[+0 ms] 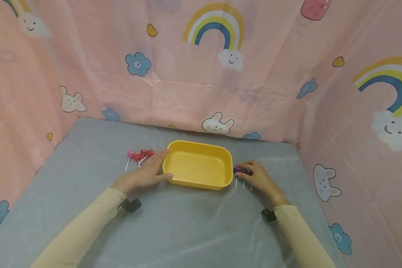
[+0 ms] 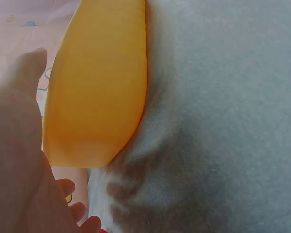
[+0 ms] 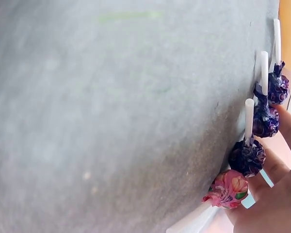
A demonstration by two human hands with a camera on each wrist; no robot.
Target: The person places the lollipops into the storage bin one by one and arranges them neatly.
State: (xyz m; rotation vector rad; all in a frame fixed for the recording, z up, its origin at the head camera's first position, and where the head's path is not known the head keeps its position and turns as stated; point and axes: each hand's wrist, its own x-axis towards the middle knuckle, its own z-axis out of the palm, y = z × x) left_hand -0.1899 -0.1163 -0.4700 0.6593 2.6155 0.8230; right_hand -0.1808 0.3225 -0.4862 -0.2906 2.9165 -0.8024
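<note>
Head view: purple lollipops (image 1: pixel 243 171) lie near-to-far, sticks (image 1: pixel 243 184) nearest; left hand (image 1: pixel 146 174) spread; right hand (image 1: pixel 260 178), grip unclear

Head view: behind, above left grip (image 1: pixel 145 174) and right grip (image 1: pixel 259 176), facing forward-down, farthest. Wrist views: close by grips; left shares yellow tub (image 1: pixel 197 169) with head, right purple lollipops (image 3: pixel 266 122).

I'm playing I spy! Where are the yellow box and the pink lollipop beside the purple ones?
Yellow box (image 1: pixel 197 167): head view, on its bare inside bottom.
Pink lollipop (image 3: pixel 230 188): right wrist view, on its wrapped round end.
</note>
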